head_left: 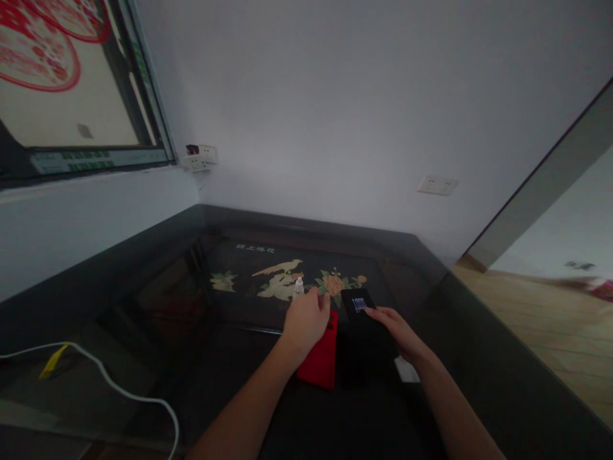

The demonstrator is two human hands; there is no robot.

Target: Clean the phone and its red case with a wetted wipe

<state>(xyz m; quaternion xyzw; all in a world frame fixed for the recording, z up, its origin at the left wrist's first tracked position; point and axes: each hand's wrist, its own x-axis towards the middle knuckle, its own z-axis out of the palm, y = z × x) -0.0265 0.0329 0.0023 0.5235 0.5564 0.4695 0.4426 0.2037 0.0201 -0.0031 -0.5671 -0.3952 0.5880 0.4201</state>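
Note:
My left hand is closed with its fingers curled about a small clear bottle. The bottle's white top sticks up past the hand, and its lower part is hidden. Beneath that hand and wrist lies a red phone, with dark camera lenses near its upper end. On the right, my right hand grips a flat black object by its near edge, thumb on top. White digits that look like "1000" show on its face. A small white piece sits beside my right wrist, partly covered by it.
The glossy black table bears an inlaid bird and flower picture. A white cable curves across the left side near a yellow tag. Wall sockets are behind, and a window is at the upper left.

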